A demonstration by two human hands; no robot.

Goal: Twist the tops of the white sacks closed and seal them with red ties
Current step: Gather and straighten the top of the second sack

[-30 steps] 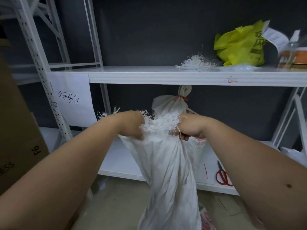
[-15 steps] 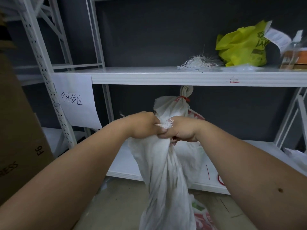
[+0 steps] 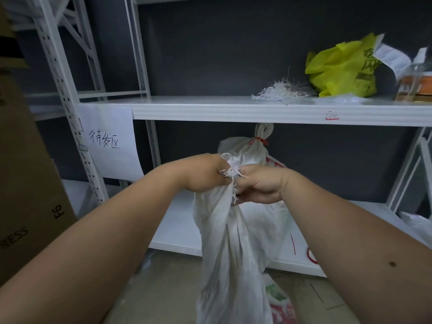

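The white sack [image 3: 230, 249] hangs in the near middle of the scene, in front of the lower shelf [image 3: 177, 228], its frayed top bunched into a narrow neck. The left hand [image 3: 205, 174] is clenched round that neck from the left; the right hand [image 3: 259, 185] is clenched on it from the right, knuckles nearly touching the left. Whether the right hand also holds a tie cannot be told, as its fingers are curled under.

Just behind the hands, on the lower shelf, stands a second sack [image 3: 247, 148], already closed with a red tie [image 3: 263, 141]. The forearms and the held sack hide most of it. On the upper shelf [image 3: 210, 111] lie a tuft of white fibres [image 3: 278, 91] and, further right, a yellow bag [image 3: 343, 69]. A paper sign [image 3: 108, 139] hangs from the shelf's left end, and a cardboard box [image 3: 28, 183] fills the near left.

A second ago the hands were apart with the frayed mouth spread between them; now they have met and the mouth is gathered tight.
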